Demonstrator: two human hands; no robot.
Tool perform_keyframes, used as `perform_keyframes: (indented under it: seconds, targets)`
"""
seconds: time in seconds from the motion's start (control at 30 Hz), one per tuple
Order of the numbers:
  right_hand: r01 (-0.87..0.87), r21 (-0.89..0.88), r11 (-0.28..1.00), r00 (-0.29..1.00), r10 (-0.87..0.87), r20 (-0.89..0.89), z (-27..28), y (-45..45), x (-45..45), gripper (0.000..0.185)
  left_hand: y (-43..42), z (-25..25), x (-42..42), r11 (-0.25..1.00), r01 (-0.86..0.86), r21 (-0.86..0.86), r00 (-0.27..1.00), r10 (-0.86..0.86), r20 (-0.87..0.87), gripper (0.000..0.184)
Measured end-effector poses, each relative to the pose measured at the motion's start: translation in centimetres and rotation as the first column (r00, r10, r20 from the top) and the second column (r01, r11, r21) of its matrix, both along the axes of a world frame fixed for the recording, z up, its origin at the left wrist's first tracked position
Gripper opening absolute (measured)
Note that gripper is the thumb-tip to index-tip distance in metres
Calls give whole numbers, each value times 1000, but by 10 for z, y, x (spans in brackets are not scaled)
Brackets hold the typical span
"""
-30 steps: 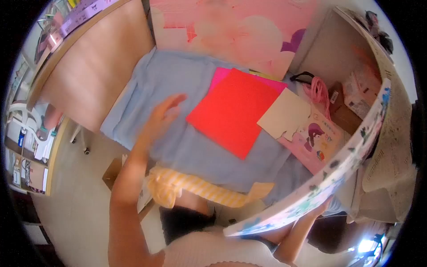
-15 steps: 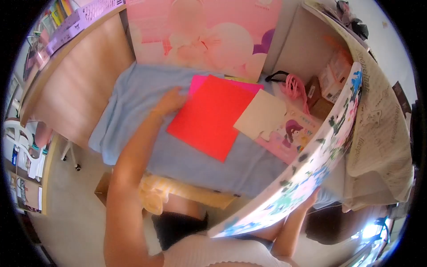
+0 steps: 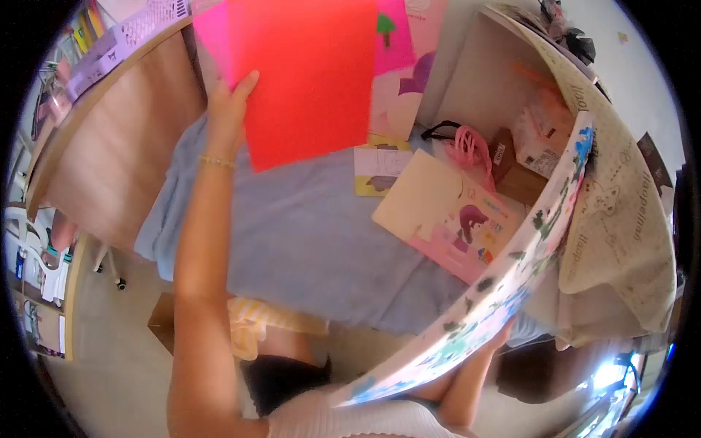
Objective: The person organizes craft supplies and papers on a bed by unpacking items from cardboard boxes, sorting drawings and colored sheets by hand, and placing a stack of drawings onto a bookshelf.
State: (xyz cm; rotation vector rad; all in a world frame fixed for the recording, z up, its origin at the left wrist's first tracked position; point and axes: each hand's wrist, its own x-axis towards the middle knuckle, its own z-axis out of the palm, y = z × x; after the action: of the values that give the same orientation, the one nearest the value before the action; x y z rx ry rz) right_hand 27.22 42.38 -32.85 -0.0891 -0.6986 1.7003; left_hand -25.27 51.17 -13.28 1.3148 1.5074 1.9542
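Note:
My left hand [image 3: 232, 109] grips a red sheet [image 3: 314, 80] by its left edge, thumb on the front. Behind it are pink sheets [image 3: 213, 40], held up together with it above the bed-like blue cloth [image 3: 307, 241]. A green tree shape shows on the pink part at the right. My right hand [image 3: 502, 337] is at the lower edge of a large, thin flower-patterned board [image 3: 504, 288], which stands tilted on its edge; most of the fingers are hidden behind it. Between the hands lie a pink illustrated booklet [image 3: 467, 237] with a cream sheet on it and a small yellow-bordered picture card [image 3: 380, 166].
A large pink picture panel [image 3: 409, 109] stands at the back. Pink cord [image 3: 471, 150] and cardboard boxes [image 3: 529, 179] sit at the right back, near a printed cloth cover [image 3: 621, 241]. A wooden panel [image 3: 120, 146] borders the left.
My left hand has taken hold of the red and pink sheets and lifted them up and away from the blue cloth, uncovering the yellow-bordered card. My right hand has hardly moved.

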Motion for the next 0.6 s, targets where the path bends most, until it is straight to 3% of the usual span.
perform_keyframes:
  seconds: [0.07,0.13,0.23,0.33,0.4,0.5,0.6]
  targets:
    - [-25,21,999,999,26,-27,-1,3,-2,63,2,4,0,937,178,301,923,-265,278,39]
    - [-38,33,999,999,39,-33,-3,3,-3,63,5,-12,19,946,277,170,799,-325,506,36]
    - [-30,46,998,999,31,-18,-4,2,-1,62,20,-65,71,879,473,-59,677,-320,663,29]
    - [30,20,999,1000,-30,4,-9,2,4,62,36,-123,117,702,607,-373,780,-436,449,24]
    - [20,13,1000,1000,-21,13,-3,1,2,62,27,-121,156,663,667,-341,685,-365,631,24]
    - [21,5,1000,1000,-21,22,-2,1,1,61,46,-153,188,654,727,-207,590,-441,677,27]
    - [17,-16,1000,1000,-17,23,-4,1,1,60,32,-140,203,616,747,-251,641,-566,518,32]
